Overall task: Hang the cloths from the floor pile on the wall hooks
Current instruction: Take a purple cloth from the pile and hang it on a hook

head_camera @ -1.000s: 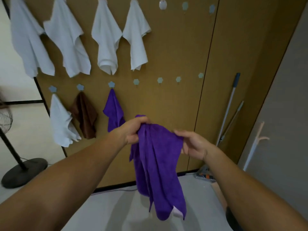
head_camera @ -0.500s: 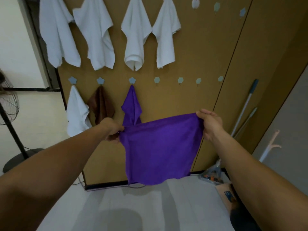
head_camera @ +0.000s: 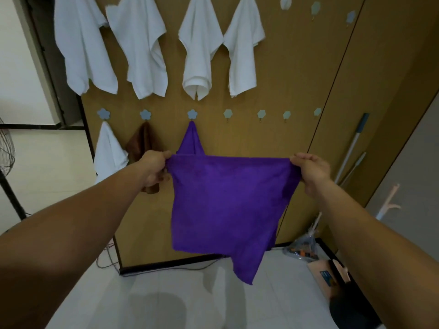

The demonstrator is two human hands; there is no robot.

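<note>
The brown wall board (head_camera: 285,67) carries two rows of hooks, and the cloths on it hang by one pinched corner each, so they drape in points.

In front of it a purple cloth (head_camera: 225,200) is held up in the air, spread flat, apart from the wall. The left hand (head_camera: 153,168) grips one top corner with its fingers (head_camera: 164,155) curled round the fabric. The right hand (head_camera: 311,170) pinches the other top corner the same way. The top edge is pulled taut between them. My guess is that this stretch serves to open the cloth and find a corner to hook.

Counted, eight cloths show. Four white cloths (head_camera: 80,43) fill the top row. Below hang one more white cloth (head_camera: 107,153), one brown cloth (head_camera: 142,143) and one hung purple cloth (head_camera: 191,141), partly behind the held one. The held one makes eight. The floor pile is out of view.

The lower row has seven flower-shaped hooks: three taken, four free, the nearest free hook (head_camera: 227,113) just right of the hung purple cloth. Three bare hooks (head_camera: 315,7) show in the top row.
</note>
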